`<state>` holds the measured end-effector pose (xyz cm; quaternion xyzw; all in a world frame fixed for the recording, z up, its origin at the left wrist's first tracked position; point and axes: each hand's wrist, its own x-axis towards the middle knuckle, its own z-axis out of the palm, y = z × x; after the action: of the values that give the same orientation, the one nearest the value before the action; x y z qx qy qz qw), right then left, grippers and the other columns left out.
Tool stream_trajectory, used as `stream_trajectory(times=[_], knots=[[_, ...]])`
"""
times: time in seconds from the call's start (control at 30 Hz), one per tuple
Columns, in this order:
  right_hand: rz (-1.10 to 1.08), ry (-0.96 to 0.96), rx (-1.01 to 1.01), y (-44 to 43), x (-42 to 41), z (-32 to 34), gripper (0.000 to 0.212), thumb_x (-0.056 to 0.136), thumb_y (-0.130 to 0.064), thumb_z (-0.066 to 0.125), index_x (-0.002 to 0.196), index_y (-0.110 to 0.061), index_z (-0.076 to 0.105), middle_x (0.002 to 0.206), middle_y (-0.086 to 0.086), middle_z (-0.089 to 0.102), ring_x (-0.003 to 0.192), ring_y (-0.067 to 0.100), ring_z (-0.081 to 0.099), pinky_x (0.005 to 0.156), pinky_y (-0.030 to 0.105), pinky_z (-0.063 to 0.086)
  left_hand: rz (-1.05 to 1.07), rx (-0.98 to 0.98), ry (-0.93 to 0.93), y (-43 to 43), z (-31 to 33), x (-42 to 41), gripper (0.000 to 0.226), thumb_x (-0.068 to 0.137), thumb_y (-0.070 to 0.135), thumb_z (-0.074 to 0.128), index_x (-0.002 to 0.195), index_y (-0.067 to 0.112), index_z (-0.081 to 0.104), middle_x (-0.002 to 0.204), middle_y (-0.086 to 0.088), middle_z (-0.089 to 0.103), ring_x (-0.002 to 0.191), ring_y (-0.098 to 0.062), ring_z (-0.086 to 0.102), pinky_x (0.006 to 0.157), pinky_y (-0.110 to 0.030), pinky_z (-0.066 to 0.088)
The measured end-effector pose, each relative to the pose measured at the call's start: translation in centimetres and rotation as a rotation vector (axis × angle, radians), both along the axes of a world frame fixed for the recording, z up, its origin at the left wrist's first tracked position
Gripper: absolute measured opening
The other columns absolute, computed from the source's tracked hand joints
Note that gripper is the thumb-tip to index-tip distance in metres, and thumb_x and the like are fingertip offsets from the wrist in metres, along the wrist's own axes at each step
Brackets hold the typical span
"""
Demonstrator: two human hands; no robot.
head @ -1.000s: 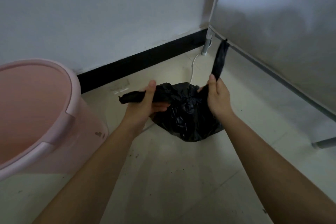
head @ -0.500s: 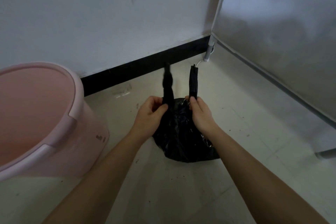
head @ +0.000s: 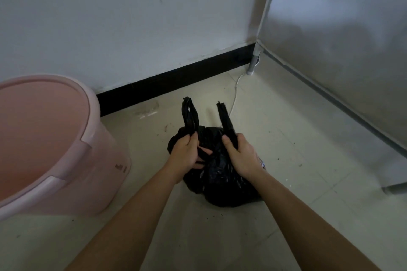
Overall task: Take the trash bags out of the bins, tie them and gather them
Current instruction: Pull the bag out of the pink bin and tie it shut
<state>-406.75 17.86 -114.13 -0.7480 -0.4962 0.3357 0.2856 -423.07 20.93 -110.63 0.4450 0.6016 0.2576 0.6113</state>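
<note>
Hands low over the floor (head: 198,237), forearms in from 6 o'clock. Grips the left handle (head: 189,116) in the left hand (head: 187,153), fingers clenched round the twisted black strip, its free end standing up toward 12. Closes the right hand (head: 241,156) the same way round the right handle (head: 225,119), just beside the first. Keeps the bag (head: 220,182) under both fists, out of the bin and seemingly resting on the tiles. Draws the handles up and close together, probably to cross them into a knot; no knot visible yet. At 9 o'clock, near the bag, pink bin (head: 103,160) with no liner visible inside. Toward 1 o'clock, thin white cord (head: 236,90) across the tiles to a metal leg (head: 254,59). Farthest off, black skirting (head: 176,77) under a pale wall, grey panel (head: 341,50) at 2 o'clock.
</note>
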Motion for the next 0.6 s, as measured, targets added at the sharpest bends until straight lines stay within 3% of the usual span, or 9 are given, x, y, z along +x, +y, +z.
stream_trajectory(times=[0.1,0.17,0.27,0.37,0.43,0.5,0.6], knots=[[0.074,-0.03,-0.072,-0.1,0.2,-0.5,0.044,0.095,-0.051,0.056,0.116,-0.013,0.051,0.097,-0.004,0.056,0.092,0.017,0.055,0.068,0.026,0.032,0.127,0.033,0.006,0.4,-0.5,0.2,0.041,0.108,0.039,0.031,0.095,0.01,0.058,0.09,-0.008,0.076,0.088,-0.025,0.071,0.075,-0.039,0.061],[0.065,-0.004,-0.101,0.2,0.1,-0.8,0.045,0.094,-0.05,0.058,0.118,-0.014,0.052,0.102,-0.003,0.06,0.098,0.018,0.058,0.071,0.026,0.035,0.234,0.058,-0.044,0.5,-0.8,0.5,0.047,0.106,0.036,0.034,0.074,0.015,0.062,0.089,-0.008,0.073,0.088,-0.025,0.066,0.085,-0.042,0.054],[0.064,0.101,-0.132,0.3,-0.2,-1.5,0.048,0.092,-0.054,0.058,0.123,-0.017,0.053,0.112,-0.002,0.063,0.105,0.018,0.058,0.081,0.029,0.042,0.385,-0.072,-0.375,0.6,0.2,1.4,0.057,0.101,0.029,0.037,0.049,0.02,0.061,0.076,-0.009,0.064,0.078,-0.025,0.058,0.089,-0.043,0.047],[0.054,0.18,-0.123,0.0,-0.5,-1.8,0.044,0.098,-0.055,0.044,0.12,-0.018,0.054,0.114,0.0,0.062,0.108,0.019,0.057,0.087,0.033,0.042,0.541,-0.141,-0.647,1.3,1.0,1.5,0.033,0.102,0.019,0.037,0.072,0.012,0.048,0.057,-0.005,0.054,0.056,-0.024,0.058,0.078,-0.043,0.055],[0.047,0.189,-0.064,-0.1,-0.6,-1.4,0.037,0.104,-0.046,0.034,0.111,-0.015,0.053,0.105,0.0,0.061,0.1,0.02,0.057,0.08,0.033,0.041,0.513,-0.161,-0.59,1.7,0.9,1.1,0.025,0.102,0.018,0.038,0.077,0.015,0.04,0.052,0.0,0.039,0.042,-0.015,0.042,0.063,-0.038,0.056],[0.079,0.112,0.062,-0.1,-0.4,-0.9,0.03,0.107,-0.038,0.032,0.098,-0.014,0.048,0.086,0.0,0.059,0.081,0.021,0.058,0.064,0.029,0.041,0.404,-0.178,-0.446,2.0,0.3,0.2,0.023,0.102,0.015,0.039,0.079,0.016,0.04,0.053,0.002,0.03,0.041,-0.012,0.03,0.052,-0.031,0.052],[0.267,-0.107,0.236,0.2,0.6,-0.5,0.021,0.107,-0.033,0.034,0.093,-0.02,0.041,0.073,0.0,0.057,0.065,0.022,0.056,0.059,0.036,0.043,0.173,-0.261,-0.423,2.4,-0.5,-1.5,0.018,0.097,0.0,0.042,0.087,0.015,0.042,0.059,0.001,0.032,0.045,-0.013,0.034,0.053,-0.031,0.05]])
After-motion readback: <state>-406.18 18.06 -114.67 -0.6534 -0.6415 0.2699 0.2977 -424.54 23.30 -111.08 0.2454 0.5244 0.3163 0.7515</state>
